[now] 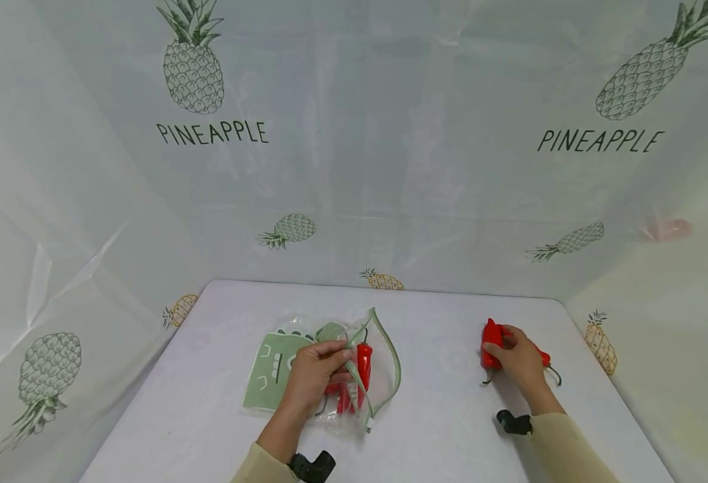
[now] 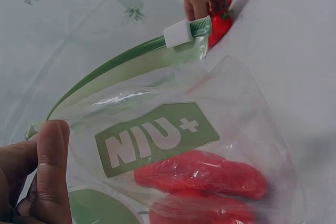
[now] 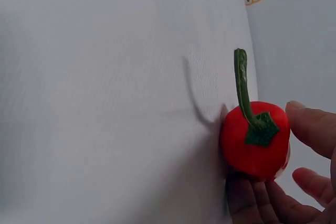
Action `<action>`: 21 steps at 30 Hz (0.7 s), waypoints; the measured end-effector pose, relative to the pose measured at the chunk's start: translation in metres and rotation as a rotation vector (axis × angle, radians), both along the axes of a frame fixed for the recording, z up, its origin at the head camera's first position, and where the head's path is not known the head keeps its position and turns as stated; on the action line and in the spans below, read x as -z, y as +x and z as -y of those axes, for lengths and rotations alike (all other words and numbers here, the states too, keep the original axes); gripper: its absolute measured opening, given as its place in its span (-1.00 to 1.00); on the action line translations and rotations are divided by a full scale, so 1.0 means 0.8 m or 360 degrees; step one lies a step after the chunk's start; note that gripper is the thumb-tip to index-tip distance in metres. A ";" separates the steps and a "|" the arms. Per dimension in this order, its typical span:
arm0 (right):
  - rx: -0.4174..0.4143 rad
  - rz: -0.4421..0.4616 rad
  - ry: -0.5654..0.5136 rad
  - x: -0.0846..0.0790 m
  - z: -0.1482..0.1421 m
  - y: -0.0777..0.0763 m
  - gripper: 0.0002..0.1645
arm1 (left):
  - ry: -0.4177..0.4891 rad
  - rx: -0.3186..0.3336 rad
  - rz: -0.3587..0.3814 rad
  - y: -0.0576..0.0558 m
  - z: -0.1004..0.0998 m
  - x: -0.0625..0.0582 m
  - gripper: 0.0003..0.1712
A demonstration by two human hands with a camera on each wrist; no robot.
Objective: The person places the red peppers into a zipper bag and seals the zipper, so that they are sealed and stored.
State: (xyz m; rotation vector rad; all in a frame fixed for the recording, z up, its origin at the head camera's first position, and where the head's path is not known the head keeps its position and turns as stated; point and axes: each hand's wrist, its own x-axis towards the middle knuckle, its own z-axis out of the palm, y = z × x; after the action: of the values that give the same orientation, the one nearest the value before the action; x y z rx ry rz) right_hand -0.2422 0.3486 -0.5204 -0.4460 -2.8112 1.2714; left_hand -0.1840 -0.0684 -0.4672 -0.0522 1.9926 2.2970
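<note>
My left hand point(image 1: 313, 376) pinches the green-edged mouth of a clear zip bag point(image 1: 269, 376), which lies on the table and gapes towards the right. Inside the bag are several red chili peppers point(image 1: 363, 367), partly hidden by that hand and by printing. A white slider point(image 2: 178, 34) sits at one end of the zip strip in the left wrist view. At the table's right, my right hand point(image 1: 524, 362) grips a red chili pepper point(image 1: 489, 341) between thumb and fingers, its green stem point(image 3: 241, 85) pointing away from the palm. Another red pepper point(image 1: 544, 357) shows from behind this hand.
The white table point(image 1: 438, 416) has its back edge against a pale sheet point(image 1: 390, 168) printed with pineapples, which also hangs on both sides. Black wrist cameras point(image 1: 313, 466) stick out from the cuffs of both sleeves point(image 1: 571, 446).
</note>
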 end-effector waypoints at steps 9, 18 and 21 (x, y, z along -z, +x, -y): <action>0.0015 0.0157 -0.0108 -0.006 0.015 -0.012 0.10 | 0.0001 0.0004 0.0005 0.001 -0.001 0.000 -0.56; 0.0019 0.0156 -0.0416 -0.010 0.036 -0.015 0.17 | 0.0002 0.0004 0.0016 0.000 -0.001 0.001 -0.56; 0.0015 0.0138 -0.0458 -0.011 0.044 -0.014 0.16 | 0.0008 0.0000 0.0023 -0.001 -0.001 0.001 -0.56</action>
State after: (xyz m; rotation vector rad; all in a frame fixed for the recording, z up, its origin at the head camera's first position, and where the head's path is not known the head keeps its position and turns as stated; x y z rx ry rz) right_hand -0.2535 0.3135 -0.5119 -0.5342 -2.6954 1.7033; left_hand -0.1845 -0.0679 -0.4683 -0.0682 1.9800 2.2950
